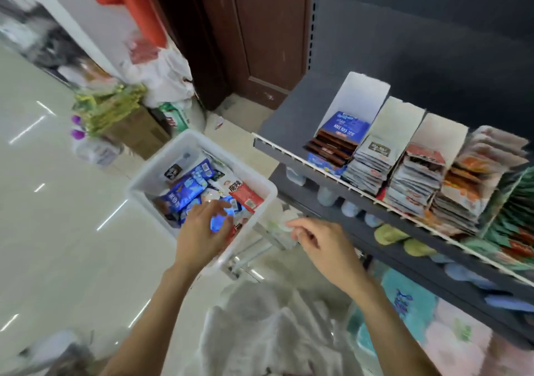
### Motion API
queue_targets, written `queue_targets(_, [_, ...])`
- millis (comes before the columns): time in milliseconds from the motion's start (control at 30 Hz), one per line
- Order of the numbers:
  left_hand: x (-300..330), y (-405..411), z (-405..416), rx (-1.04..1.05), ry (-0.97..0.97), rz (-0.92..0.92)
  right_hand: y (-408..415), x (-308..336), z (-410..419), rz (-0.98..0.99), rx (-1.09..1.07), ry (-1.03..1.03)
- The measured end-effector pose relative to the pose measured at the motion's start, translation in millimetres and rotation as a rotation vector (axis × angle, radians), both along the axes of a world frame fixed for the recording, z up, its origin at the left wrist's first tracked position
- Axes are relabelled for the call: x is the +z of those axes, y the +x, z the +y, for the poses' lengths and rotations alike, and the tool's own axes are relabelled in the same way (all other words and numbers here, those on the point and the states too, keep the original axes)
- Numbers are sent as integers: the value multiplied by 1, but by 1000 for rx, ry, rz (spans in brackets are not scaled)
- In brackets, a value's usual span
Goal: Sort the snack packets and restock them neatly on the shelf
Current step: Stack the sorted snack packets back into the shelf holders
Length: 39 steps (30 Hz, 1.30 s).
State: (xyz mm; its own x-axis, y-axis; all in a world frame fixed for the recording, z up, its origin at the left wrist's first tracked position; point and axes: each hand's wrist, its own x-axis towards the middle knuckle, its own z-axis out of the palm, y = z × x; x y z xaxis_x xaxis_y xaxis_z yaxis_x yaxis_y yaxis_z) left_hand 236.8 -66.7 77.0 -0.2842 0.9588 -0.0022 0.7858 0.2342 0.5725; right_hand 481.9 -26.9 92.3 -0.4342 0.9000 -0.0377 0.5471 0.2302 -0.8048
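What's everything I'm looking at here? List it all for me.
bin: one, white, on the floor left of the shelf
loose packets: several, mostly blue, one red, in the bin
shelf: one, dark grey, right
display boxes: four, white, in a row on the shelf, holding stacked packets
cardboard box: one, brown, behind the bin
left hand: reaching into the bin over a blue packet
right hand: pinching something pale and blurred

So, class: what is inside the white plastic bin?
The white bin holds loose snack packets: blue packets, a red packet. The left hand covers some; lower layers are hidden.
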Motion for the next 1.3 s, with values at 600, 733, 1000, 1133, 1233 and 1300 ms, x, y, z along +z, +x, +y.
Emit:
queue_targets(600, [-115,-248,107,-286,-541,53,-263,-140,50,-728,110,-56])
queue_targets(733, [-140,-262,124,-346,-670,36,-296,-158,51,-870,198,-76])
queue_targets(1000, [-158,-257,131,-430,-627,47,-310,-154,54,-1046,222,36])
queue_targets(1133, [-163,-256,134,-382,-575,-11,-302,-145,60,-1031,124,-16])
queue_targets(1233, [-159,-256,137,-301,-544,-163,-295,-132,60,-974,32,-47])
queue_targets(1300, [-150,-257,143,-174,-487,-341,-287,-123,59,-885,-108,27])
